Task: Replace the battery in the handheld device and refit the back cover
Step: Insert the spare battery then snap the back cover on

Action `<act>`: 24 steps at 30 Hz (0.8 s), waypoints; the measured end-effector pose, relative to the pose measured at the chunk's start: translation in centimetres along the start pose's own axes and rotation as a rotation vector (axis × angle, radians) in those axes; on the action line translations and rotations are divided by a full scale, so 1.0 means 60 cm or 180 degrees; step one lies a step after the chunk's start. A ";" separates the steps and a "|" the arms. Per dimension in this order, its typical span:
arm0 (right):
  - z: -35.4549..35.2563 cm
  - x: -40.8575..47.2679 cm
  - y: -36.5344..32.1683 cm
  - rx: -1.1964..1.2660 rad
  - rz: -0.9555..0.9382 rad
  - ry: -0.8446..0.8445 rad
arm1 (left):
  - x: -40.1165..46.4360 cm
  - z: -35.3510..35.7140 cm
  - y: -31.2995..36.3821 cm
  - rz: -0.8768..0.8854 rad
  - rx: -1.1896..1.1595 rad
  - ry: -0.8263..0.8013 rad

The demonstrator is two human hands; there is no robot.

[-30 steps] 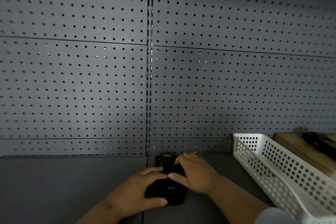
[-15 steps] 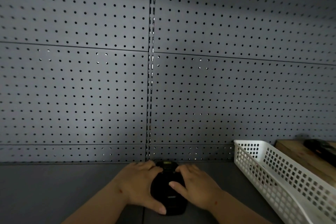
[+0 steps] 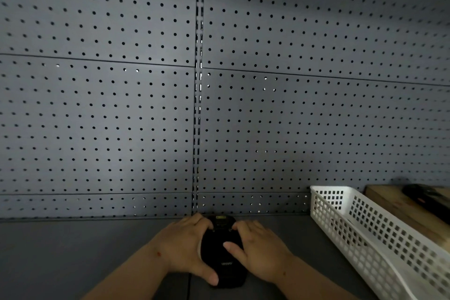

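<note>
A black handheld device lies back-up on the grey table, low in the middle of the view, with small lettering near its lower end. My left hand wraps its left side, fingertips by the top latches and thumb at the lower edge. My right hand rests on its right side, with the thumb pressing on the back cover. Both hands grip the device. The dim light hides whether the cover is fully seated.
A white perforated plastic basket stands at the right. Behind it lies a wooden board with a dark object on it. A grey pegboard wall rises just beyond the device.
My left hand moved from the lower part of the device up along its left side. Both hands' fingertips now sit near the top latches. The view has tilted slightly.
</note>
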State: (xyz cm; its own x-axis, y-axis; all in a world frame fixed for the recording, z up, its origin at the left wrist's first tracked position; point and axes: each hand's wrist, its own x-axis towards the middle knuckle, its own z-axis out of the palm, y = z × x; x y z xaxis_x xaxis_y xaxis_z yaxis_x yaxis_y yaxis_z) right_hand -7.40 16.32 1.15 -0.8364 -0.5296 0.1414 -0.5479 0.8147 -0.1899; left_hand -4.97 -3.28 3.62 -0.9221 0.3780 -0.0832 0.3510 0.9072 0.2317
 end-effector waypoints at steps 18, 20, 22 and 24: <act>-0.003 -0.006 -0.005 0.0049 0.0154 -0.0054 | -0.012 0.006 -0.002 -0.0131 -0.0042 -0.0015; -0.005 -0.010 -0.009 0.0099 0.0257 -0.0145 | -0.019 0.010 -0.002 -0.0199 -0.0048 -0.0083; -0.018 -0.016 -0.014 0.0474 0.0368 -0.0188 | -0.036 0.010 0.006 -0.0289 -0.0310 -0.0116; -0.057 -0.022 -0.020 0.1041 0.0521 0.0157 | -0.052 0.005 0.015 -0.0399 -0.0833 0.0084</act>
